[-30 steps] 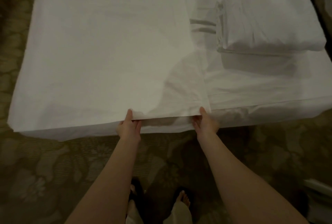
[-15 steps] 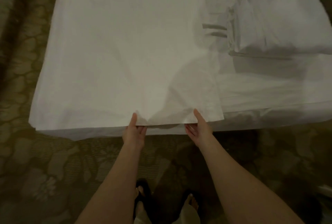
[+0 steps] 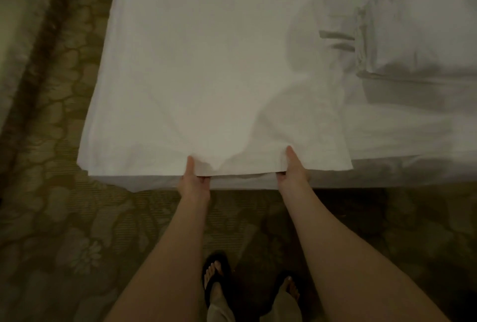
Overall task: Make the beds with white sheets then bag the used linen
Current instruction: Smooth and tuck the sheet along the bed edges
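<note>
A thin white cotton sheet (image 3: 206,84) lies spread over the left part of a white-covered bed (image 3: 413,141), its near hem hanging just past the mattress edge that faces the person. The left hand (image 3: 194,182) pinches that hem, thumb lying on top of the cloth and the other fingers curled underneath it. The right hand (image 3: 293,172) grips the same hem further along, thumb pointing up over the fabric and fingers tucked below. Between the two hands the hem sags in a shallow fold, and soft creases fan up from each grip. The sheet's right edge runs up the bed just beside the right hand, so the bedding beyond it stays uncovered. On that uncovered part, toward the far right, sits a folded stack of white linen (image 3: 418,37) with grey stripes showing at its left side. Below the bed lies an olive floral-patterned carpet (image 3: 64,218), where the person's feet stand in black flip-flop sandals (image 3: 216,277).
</note>
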`<move>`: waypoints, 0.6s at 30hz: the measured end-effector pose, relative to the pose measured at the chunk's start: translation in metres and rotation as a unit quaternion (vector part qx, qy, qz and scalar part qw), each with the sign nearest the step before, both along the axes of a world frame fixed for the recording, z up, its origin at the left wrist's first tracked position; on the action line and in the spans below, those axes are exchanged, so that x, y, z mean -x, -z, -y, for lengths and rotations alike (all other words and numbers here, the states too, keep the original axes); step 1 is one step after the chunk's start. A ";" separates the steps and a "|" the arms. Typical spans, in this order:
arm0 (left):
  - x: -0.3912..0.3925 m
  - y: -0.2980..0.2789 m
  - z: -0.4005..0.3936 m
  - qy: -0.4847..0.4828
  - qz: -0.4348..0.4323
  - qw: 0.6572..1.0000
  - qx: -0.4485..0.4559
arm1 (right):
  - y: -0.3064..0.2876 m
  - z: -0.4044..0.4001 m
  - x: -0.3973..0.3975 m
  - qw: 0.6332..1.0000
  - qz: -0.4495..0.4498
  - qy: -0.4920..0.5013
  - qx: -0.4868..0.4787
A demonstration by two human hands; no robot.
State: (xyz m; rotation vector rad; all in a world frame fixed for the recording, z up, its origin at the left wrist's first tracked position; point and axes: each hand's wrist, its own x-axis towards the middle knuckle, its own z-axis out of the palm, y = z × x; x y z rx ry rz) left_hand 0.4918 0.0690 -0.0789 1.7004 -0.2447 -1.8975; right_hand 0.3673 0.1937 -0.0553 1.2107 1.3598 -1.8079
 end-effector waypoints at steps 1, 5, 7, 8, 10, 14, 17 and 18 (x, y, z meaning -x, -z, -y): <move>-0.005 0.001 0.013 -0.024 -0.003 1.000 0.003 | -0.002 0.008 -0.003 1.000 -0.002 0.000 0.005; -0.035 -0.003 0.047 -0.053 0.052 0.996 0.047 | 0.004 0.016 -0.022 0.999 -0.020 0.029 0.005; -0.046 -0.002 0.042 -0.013 0.058 0.998 0.030 | 0.005 0.011 -0.029 0.999 -0.023 0.018 -0.020; -0.048 -0.003 0.040 -0.004 0.042 0.999 0.021 | 0.004 0.013 -0.029 0.999 -0.023 0.018 -0.029; -0.050 -0.001 0.049 -0.022 0.016 1.000 0.004 | 0.007 0.020 -0.025 0.999 -0.020 0.018 -0.036; -0.060 -0.012 0.081 -0.081 0.016 0.995 0.060 | 0.006 0.037 -0.032 0.999 -0.036 0.012 -0.013; -0.076 -0.011 0.073 -0.012 0.064 0.997 0.052 | 0.009 0.033 -0.042 0.998 -0.041 -0.017 -0.054; -0.080 -0.010 0.071 0.007 0.070 0.997 0.043 | 0.011 0.032 -0.041 0.997 -0.042 -0.031 -0.065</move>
